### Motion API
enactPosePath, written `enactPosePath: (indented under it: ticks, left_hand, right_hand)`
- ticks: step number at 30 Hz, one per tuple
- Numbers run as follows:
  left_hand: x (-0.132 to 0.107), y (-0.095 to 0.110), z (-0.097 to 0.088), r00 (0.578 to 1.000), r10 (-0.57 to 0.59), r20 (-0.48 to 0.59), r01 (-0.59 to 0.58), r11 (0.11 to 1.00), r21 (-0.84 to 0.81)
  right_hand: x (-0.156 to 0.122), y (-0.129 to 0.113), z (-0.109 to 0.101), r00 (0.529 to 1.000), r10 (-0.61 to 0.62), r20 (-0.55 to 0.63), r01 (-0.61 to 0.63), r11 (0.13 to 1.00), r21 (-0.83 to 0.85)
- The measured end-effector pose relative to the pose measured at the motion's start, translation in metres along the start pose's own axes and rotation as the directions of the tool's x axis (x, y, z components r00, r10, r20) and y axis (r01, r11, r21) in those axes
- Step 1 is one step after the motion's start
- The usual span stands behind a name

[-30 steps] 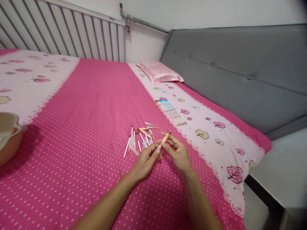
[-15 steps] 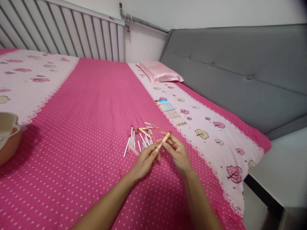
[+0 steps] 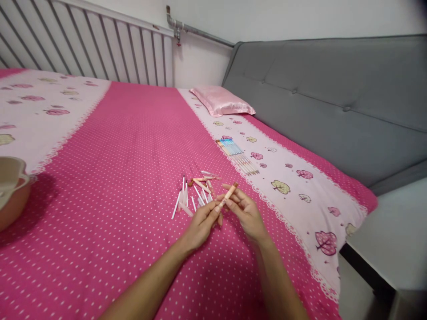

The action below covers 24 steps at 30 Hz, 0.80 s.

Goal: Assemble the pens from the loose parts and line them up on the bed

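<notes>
A peach-coloured pen (image 3: 230, 192) with a brown end slants up to the right between both hands. My left hand (image 3: 203, 223) pinches its lower end between thumb and fingers. My right hand (image 3: 247, 214) grips it around the middle, thumb on the near side and fingers behind, the brown end sticking out above. Just beyond my left hand lies a loose pile of pen parts: white thin tubes (image 3: 176, 204), pale pink barrels (image 3: 186, 209) and peach pieces (image 3: 202, 185). Further right, a neat row of assembled-looking pens (image 3: 233, 150) with blue and brown tops lies side by side.
A pinkish tub (image 3: 15, 200) with a handle stands at the left edge. The pink dotted bedspread (image 3: 133, 146) spreads under everything. A satin pillow (image 3: 222, 100) lies at the back, near the grey padded headboard (image 3: 320, 84). Behind is a white radiator (image 3: 96, 42).
Hardly anything differs. Both hands keep their hold on the pen, which has shifted very slightly in the fingers; the pile and the row of pens stay put.
</notes>
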<state>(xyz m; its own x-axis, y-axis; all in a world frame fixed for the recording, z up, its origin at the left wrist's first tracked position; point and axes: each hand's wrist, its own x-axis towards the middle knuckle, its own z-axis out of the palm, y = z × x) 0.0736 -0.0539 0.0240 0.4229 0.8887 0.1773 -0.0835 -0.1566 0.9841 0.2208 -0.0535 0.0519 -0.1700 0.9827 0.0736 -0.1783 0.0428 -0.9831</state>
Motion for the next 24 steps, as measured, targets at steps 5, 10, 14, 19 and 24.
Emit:
enactPosePath:
  ticks: [5, 10, 14, 19, 24]
  left_hand:
    - [0.0011, 0.0015, 0.0013, 1.000, 0.000, -0.001, 0.000, 1.000, -0.006]
    - [0.0002, 0.0016, 0.0006, 1.000, 0.011, 0.000, -0.011, 1.000, 0.013]
    - [-0.0005, 0.0026, -0.0002, 1.000, 0.004, 0.006, -0.004, 1.000, 0.019]
    - [0.0001, 0.0054, 0.0006, 1.000, -0.004, 0.019, 0.004, 1.000, 0.016]
    - [-0.0004, 0.0083, 0.0012, 1.000, -0.019, 0.020, 0.018, 0.999, 0.032]
  right_hand:
    - [0.0006, -0.0002, -0.0007, 1.000, -0.005, 0.003, 0.005, 1.000, 0.010]
    - [0.0010, -0.0012, 0.0000, 1.000, -0.001, -0.020, 0.000, 1.000, -0.014]
    - [0.0010, -0.0011, 0.0003, 1.000, 0.005, -0.030, -0.006, 1.000, -0.015]
    - [0.0014, 0.0005, 0.0000, 0.998, -0.001, -0.066, -0.001, 0.999, -0.032]
    - [0.0026, 0.0020, 0.0002, 0.996, 0.014, -0.094, -0.015, 1.000, -0.015]
